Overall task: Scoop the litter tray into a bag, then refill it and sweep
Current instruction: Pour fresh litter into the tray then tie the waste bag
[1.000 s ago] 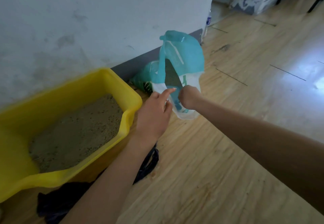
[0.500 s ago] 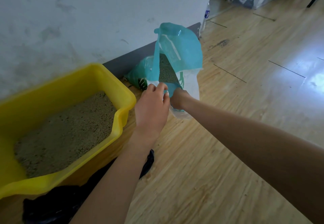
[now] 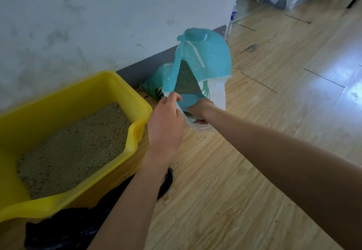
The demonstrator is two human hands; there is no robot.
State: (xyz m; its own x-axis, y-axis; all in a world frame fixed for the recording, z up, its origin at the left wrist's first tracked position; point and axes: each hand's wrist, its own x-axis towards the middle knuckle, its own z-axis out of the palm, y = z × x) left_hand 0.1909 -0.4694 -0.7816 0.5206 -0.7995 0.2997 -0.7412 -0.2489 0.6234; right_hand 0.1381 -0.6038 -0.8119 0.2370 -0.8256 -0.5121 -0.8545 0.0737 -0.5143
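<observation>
1. Leftmost, your yellow litter tray sits on the floor by the wall.
2. Your left hand pinches the rim of the litter bag, fingers curled.
3. Likely soft and heavy: hold the rim, support underneath. Teal-and-white, mouth open, against the wall.
4. Your right hand grips its front edge, fingers curled.

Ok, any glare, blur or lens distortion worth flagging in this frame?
Head view: bright glare washes out the floor at right. The tray is smeared at its far-left end. The left hand and right hand gripping the teal bag are sharp. The black bag at the bottom is too dark for detail. Wide-angle stretch enlarges the right forearm near the edge.
</observation>
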